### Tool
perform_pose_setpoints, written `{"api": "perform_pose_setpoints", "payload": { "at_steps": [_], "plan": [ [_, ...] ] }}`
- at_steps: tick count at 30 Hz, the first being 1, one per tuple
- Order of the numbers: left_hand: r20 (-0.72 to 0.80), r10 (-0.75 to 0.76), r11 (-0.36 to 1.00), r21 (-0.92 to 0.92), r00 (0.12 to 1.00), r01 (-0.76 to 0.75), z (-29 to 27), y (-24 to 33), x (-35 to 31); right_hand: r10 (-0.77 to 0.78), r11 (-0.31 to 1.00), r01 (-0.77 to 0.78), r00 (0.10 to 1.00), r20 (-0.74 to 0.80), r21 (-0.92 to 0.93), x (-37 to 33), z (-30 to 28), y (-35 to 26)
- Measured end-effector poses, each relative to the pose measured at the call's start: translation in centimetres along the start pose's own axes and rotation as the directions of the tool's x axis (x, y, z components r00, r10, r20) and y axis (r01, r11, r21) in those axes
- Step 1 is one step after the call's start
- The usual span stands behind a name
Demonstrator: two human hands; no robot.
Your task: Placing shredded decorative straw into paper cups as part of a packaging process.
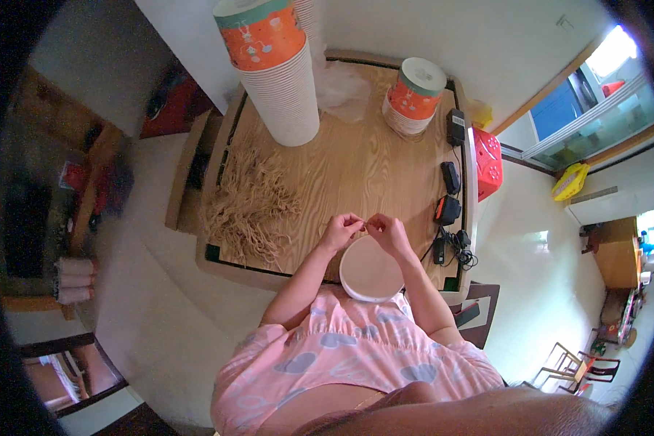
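Close to my body, a white paper bucket (371,269) sits at the table's near edge, its round opening or base facing up; I cannot tell which. Just past its far rim, my left hand (343,230) and my right hand (387,233) almost meet, thumbs and fingertips pinched together. Whatever lies between the fingertips is too small to make out. To the left lies a loose heap of tan cords (251,203). A tall stack of paper buckets (280,87), the top one orange and green, rises beyond it. A shorter stack (415,98) stands at the far right.
Black power adapters (447,211) and tangled cables (463,254) line the right side of the wooden table (349,167). A red plastic stool (487,163) stands against that side. An open cardboard box (192,174) is at the left, and clear plastic wrap (341,87) lies at the back.
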State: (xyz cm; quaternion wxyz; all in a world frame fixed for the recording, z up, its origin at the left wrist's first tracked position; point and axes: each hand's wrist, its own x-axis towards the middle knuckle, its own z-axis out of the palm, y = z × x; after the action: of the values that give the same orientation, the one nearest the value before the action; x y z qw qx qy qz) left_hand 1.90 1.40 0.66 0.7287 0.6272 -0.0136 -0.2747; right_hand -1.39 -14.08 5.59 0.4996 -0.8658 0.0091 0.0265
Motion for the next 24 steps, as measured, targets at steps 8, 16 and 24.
{"api": "perform_pose_setpoints", "payload": {
  "at_steps": [8,16,24],
  "plan": [
    [-0.021,0.058,0.996,0.065,0.998,-0.057,0.6,-0.8,0.9,0.025,0.999,-0.027,0.997,-0.071,-0.029,-0.5,-0.5,-0.4],
    [-0.025,0.084,0.975,0.207,0.996,-0.077,1.1,-0.1,0.8,-0.012,0.997,0.002,0.989,-0.148,-0.072,-0.9,-0.4,0.6],
    [-0.040,0.125,0.967,0.226,0.991,-0.113,0.8,0.0,1.3,0.037,0.998,-0.042,0.994,-0.101,-0.045,-0.6,-1.0,-0.1]
  ]
}}
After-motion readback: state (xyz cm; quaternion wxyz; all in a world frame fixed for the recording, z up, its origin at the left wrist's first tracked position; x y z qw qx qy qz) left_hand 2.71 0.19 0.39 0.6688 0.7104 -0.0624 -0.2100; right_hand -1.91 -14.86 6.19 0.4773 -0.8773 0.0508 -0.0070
